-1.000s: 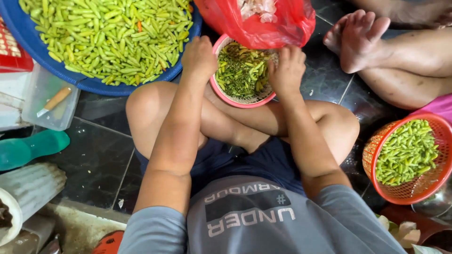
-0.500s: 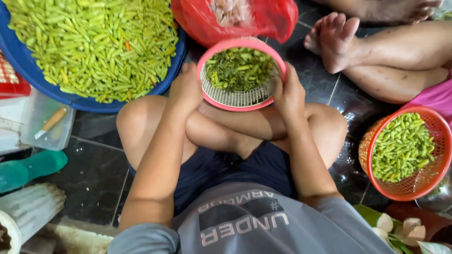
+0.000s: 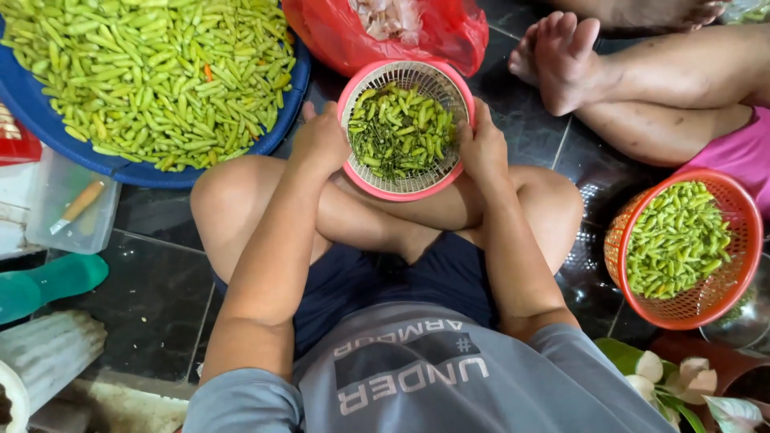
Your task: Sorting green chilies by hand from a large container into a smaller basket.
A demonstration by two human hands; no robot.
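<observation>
Pink mesh basket [image 3: 405,186] of green chili stems held tilted over crossed legs. Left hand [image 3: 321,144] and right hand [image 3: 483,148] both closed on opposite rims. Judged light, thin-walled, slightly flexible; contents loose, liable to spill. Best hold: rim, both sides.

One head-worn view, straight down, close over crossed legs and tiled floor [image 3: 160,265]

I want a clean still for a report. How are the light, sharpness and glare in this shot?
Head view: soft, even light with faint shadows; the pink basket and both hands, left hand and right hand, look sharp; the dark floor tiles show patchy reflections; the edges bend a little, as with a wide lens.
</observation>
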